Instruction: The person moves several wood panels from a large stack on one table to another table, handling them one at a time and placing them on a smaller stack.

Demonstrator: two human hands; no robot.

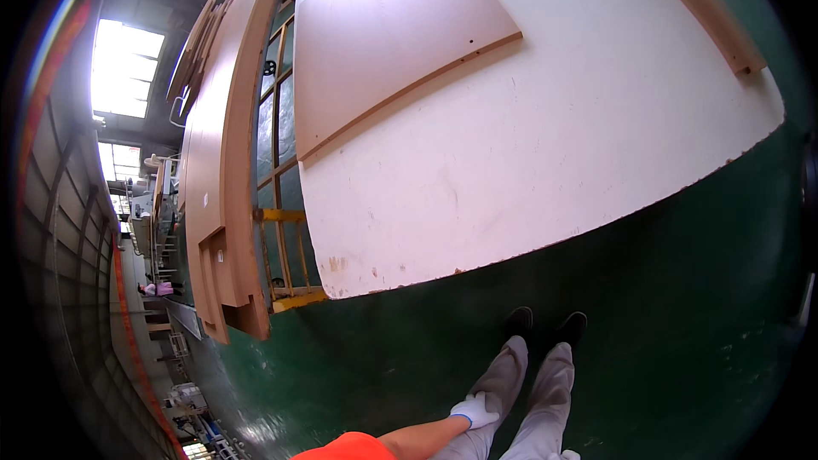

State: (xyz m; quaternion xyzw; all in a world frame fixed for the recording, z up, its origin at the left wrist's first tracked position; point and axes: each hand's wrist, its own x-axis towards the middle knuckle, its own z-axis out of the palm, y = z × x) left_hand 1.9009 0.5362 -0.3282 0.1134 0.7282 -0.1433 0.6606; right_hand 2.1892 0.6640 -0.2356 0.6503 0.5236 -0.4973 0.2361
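Observation:
My left hand (476, 410), in a white glove with a blue cuff edge, rests against my left trouser leg (504, 373). It holds nothing that I can see, and its fingers lie loosely on the cloth. At the lower edge, beside my right leg (552, 383), only a sliver of white shows, which looks like my right hand (569, 455); its fingers are hidden. Ahead of me stands a large white-topped table (477, 179) with chipped edges. A flat wood-toned panel (400, 34) lies on its far left part, a few dark holes near its front edge.
A long wood-toned strip (707, 8) lies along the table's right side. To the left, stacked long panels (213, 162) stand beside a yellow metal frame (290, 215). The green floor (383, 358) runs under my dark shoes (518, 321). Machines (187, 396) stand farther left.

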